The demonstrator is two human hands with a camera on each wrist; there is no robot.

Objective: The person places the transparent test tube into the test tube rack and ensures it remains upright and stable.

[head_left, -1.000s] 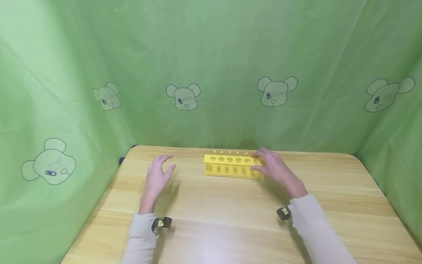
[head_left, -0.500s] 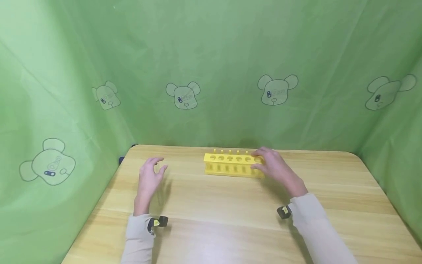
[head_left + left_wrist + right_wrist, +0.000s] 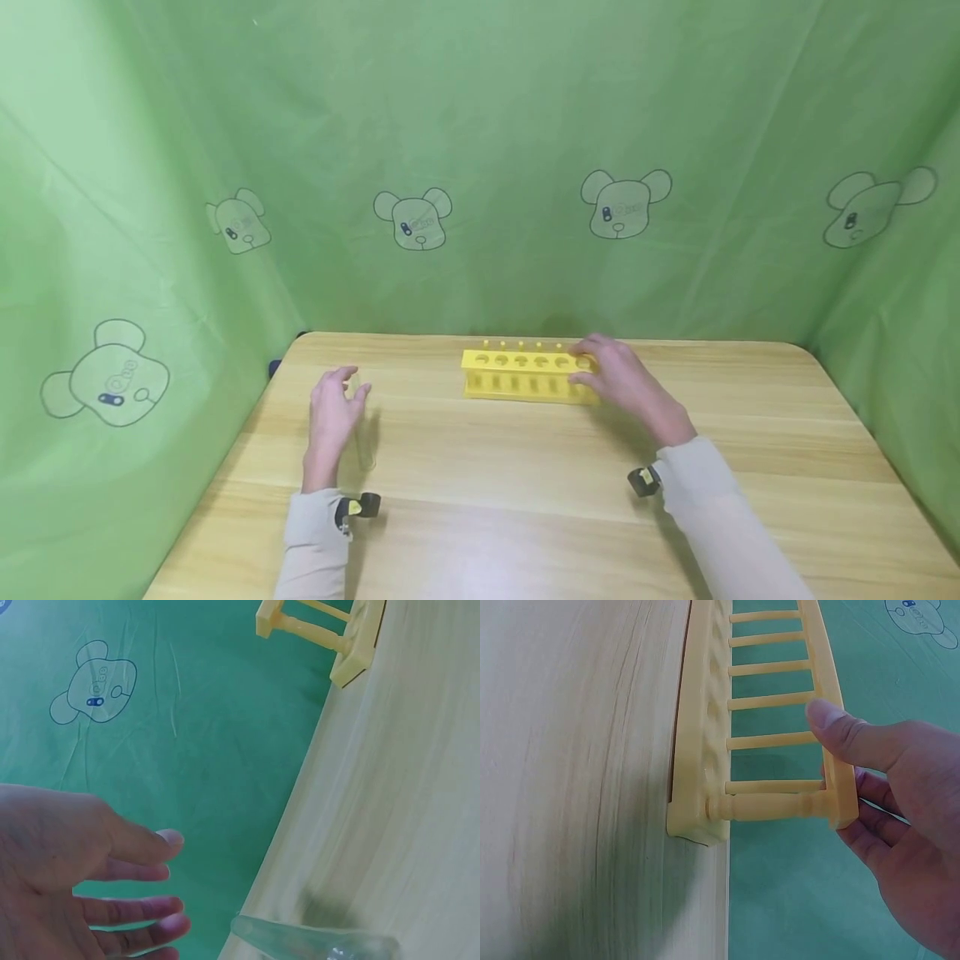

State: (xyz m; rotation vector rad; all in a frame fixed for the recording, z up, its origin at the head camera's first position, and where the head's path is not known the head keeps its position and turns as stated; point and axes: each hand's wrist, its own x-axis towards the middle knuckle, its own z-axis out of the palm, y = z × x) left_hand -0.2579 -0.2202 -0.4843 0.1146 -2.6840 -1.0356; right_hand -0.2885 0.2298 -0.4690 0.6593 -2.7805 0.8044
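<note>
A yellow test tube rack (image 3: 517, 362) stands upright near the back of the wooden table, with a row of round holes along its top. My right hand (image 3: 630, 387) grips the right end of its top plate; the right wrist view shows the thumb (image 3: 829, 716) on one face and fingers on the other. A clear test tube (image 3: 366, 450) lies at the left of the table. Beside it is my left hand (image 3: 332, 421), its fingers apart. In the left wrist view, a gap separates these fingers (image 3: 161, 930) from the clear test tube (image 3: 307, 941).
Several thin yellow pegs (image 3: 521, 345) rise behind the rack's top. The wooden table (image 3: 487, 500) has rounded far corners. A green curtain (image 3: 510, 275) with printed bear heads hangs behind it and along both sides.
My left hand has moved left and slightly nearer the body, and the clear test tube now shows beside it. My right hand stays at the rack's right end.
</note>
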